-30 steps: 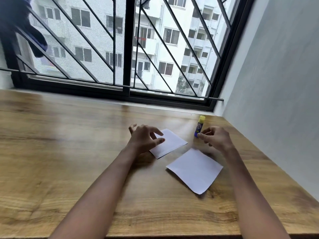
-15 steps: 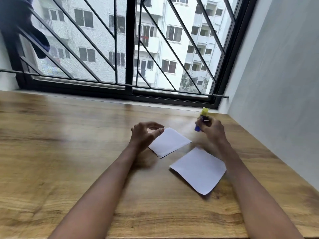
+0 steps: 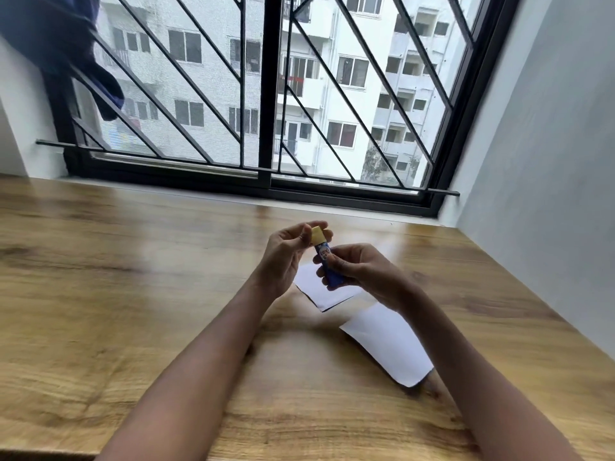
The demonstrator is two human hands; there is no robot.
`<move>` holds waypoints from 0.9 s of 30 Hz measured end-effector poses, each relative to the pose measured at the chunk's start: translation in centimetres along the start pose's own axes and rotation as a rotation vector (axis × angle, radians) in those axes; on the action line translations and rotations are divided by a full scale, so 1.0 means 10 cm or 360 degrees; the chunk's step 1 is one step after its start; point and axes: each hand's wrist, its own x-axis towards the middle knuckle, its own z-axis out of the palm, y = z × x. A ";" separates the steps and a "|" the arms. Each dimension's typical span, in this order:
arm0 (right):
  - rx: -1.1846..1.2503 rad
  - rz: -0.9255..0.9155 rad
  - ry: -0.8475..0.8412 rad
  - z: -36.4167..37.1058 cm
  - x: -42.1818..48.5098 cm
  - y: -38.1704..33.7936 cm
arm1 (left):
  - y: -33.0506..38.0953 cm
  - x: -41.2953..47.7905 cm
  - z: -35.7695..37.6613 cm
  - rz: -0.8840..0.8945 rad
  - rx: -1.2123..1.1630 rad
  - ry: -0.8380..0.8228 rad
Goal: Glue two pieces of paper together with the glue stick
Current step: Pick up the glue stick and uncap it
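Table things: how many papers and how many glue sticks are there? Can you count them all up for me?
White papers: 2, one under the hands and one nearer the person, both lying on the wooden table.
Glue sticks: 1, blue with a yellow cap, held by the right hand while the left hand pinches the cap.
Total: 3

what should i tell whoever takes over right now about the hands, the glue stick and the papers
Right hand: gripping the blue barrel of the yellow-capped glue stick, held above the wooden table.
Left hand: fingertips pinching the yellow cap, which is on.
Two white paper squares lie flat and apart: far paper under the hands, near paper to its right.
Done: stick picked up.
Left: uncap, spread glue, press the papers together.
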 end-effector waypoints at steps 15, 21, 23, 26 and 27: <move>-0.0984 -0.0245 0.1006 -0.19 -0.01 0.11 | -0.02 0.06 -0.32 0.0080 0.1327 0.1031; -0.0978 -0.0237 0.1014 -0.25 -0.05 0.16 | -0.13 0.05 -0.37 -0.0146 0.2039 0.0918; -0.0974 -0.0225 0.1003 -0.23 -0.04 0.16 | -0.13 0.04 -0.34 -0.0136 0.2108 0.0883; -0.0912 -0.0201 0.0966 -0.21 -0.03 0.15 | -0.12 0.03 -0.33 -0.0172 0.2104 0.0868; -0.0873 -0.0191 0.0948 -0.20 -0.03 0.15 | -0.11 0.03 -0.32 -0.0169 0.2113 0.0886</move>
